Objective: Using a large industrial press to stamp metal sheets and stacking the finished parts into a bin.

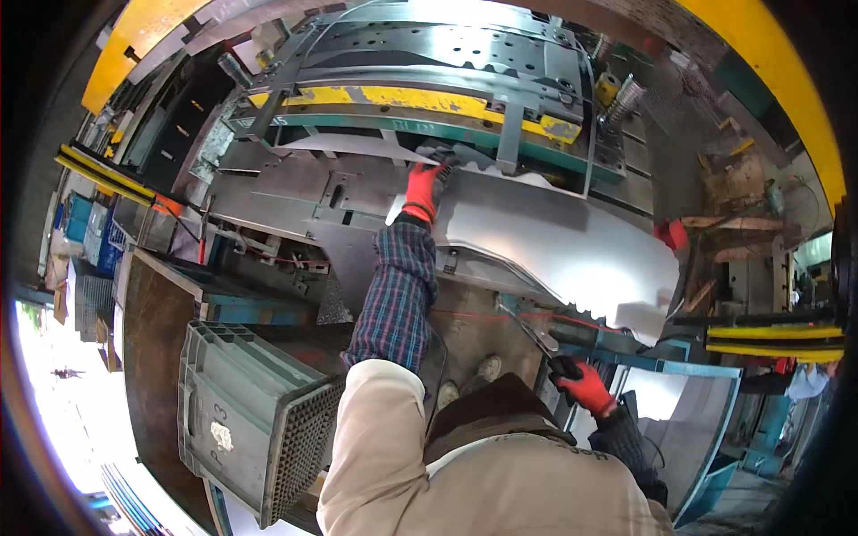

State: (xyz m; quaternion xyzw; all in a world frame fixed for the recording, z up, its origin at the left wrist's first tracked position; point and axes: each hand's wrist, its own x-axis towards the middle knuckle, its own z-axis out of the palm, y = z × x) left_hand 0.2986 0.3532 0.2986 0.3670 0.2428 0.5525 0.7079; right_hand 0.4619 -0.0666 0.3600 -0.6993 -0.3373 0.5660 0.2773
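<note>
Far left: yellow-and-black bar [105, 175] slanting across. Below it, blue bins [79, 219] stacked against clutter, bleached by glare at the rim.

Next, a brown panel [152, 348] with a grey crate [237, 411] just beside it. Crate tipped; its mesh-patterned face turned right, toward the person. Pale worn patch on its side.

Upper left to centre: press bed [290, 188], grey metal, slots cut in it. Behind it the die [357, 121], green-sided, with a chipped yellow bar [384, 96] running along it and perforated plates above.

Centre: left hand [422, 189], red glove with dark fingers, arm stretched forward in a plaid sleeve [398, 277]. Fingers at the upper left edge of the sheet [563, 237]; cannot tell whether that grip is clenched on the edge or only resting there.

Sheet: bright bare metal, wavy outline, lying in front of the die and spreading right from under the left hand. Its lower right end is scalloped.

Below centre: shoes [488, 368] on the floor. Metal rod [527, 328] slants down to the right hand [583, 386], red and black glove; grip curled around the rod's lower end, well apart from the sheet.

Right: blue frame [728, 406] around a grey panel; yellow bars [773, 341] beyond.
</note>
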